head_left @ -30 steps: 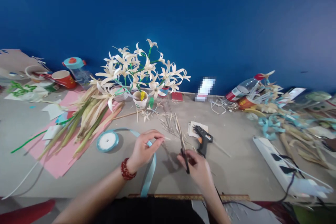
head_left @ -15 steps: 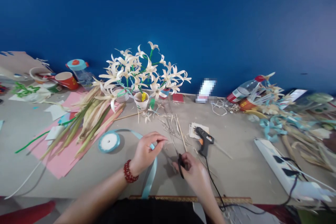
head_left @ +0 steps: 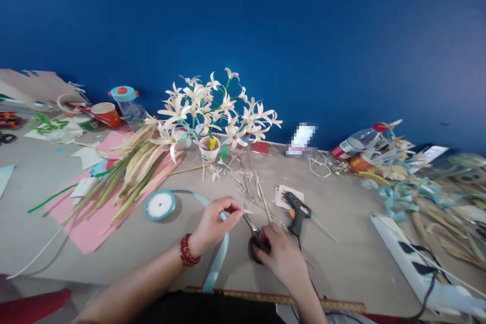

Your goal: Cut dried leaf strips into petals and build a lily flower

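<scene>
My left hand (head_left: pixel 218 223), with a red bead bracelet at the wrist, pinches a small pale petal-like piece (head_left: pixel 247 211) between thumb and fingertips. Close by on the right, my right hand (head_left: pixel 283 253) grips the black handles of a pair of scissors (head_left: pixel 255 249). The scissor blades lie low over the table and point away from me, toward the pale piece. A light blue ribbon (head_left: pixel 217 263) runs under my left hand from its spool (head_left: pixel 159 205). Cream-coloured handmade flowers (head_left: pixel 207 106) stand behind, some in a paper cup (head_left: pixel 209 151).
A black glue gun (head_left: pixel 299 212) lies right of my right hand. Dried husks (head_left: pixel 132 177) rest on pink paper (head_left: pixel 85 235) at left. A white power strip (head_left: pixel 402 258), a plastic bottle (head_left: pixel 351 144) and ribbon scraps are at right. Thin sticks (head_left: pixel 261 190) lie ahead.
The scissors have come down flatter toward the table, with my right hand turned more palm-down over them. The pale piece now shows at my left fingertips. The view has shifted slightly.
</scene>
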The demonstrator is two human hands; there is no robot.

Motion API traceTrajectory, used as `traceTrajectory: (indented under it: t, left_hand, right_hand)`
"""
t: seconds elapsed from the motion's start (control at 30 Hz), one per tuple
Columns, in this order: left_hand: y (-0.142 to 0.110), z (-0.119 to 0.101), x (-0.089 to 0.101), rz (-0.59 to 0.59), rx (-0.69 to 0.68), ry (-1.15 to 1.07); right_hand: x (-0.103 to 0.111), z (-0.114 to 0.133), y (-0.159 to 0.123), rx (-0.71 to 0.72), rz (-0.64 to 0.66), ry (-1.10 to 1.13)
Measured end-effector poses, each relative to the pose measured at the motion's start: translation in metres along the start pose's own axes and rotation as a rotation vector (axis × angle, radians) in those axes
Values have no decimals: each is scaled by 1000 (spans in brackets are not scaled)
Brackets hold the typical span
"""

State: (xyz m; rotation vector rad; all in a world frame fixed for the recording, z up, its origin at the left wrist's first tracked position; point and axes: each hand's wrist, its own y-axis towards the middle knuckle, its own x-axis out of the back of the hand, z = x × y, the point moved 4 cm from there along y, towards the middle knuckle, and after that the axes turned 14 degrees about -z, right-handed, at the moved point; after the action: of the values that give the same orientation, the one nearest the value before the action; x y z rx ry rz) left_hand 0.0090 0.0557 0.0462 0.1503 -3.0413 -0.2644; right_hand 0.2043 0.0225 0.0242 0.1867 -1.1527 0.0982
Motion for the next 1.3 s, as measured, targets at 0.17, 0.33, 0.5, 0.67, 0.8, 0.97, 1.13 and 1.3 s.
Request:
traceTrajectory:
  t: [0.17, 0.33, 0.5, 0.67, 0.8, 0.97, 1.13, 1.3]
  left_hand:
    - [-2, -5, -4, 43, -52, 23]
    - [-3, -7, -3, 44, -61, 26]
    - [-2, -7, 0, 19, -88, 37]
    - [-3, -10, 0, 10, -154, 104]
    - [-4, -12, 1, -11, -199, 126]
    - [-5, -15, 1, -59, -308, 215]
    - [3, -11, 11, -113, -371, 351]
    - [12, -10, 20, -59, -155, 146]
  right_hand:
    - [19, 18, 13, 19, -57, 317]
    - [25, 47, 30, 29, -226, 575]
    - [22, 56, 36, 46, -286, 590]
    - [23, 56, 34, 88, -315, 501]
    - [25, 60, 31, 180, -394, 491]
    - [25, 65, 29, 237, -498, 474]
    - [32, 61, 20, 222, -629, 491]
    - [39, 46, 18, 51, -596, 620]
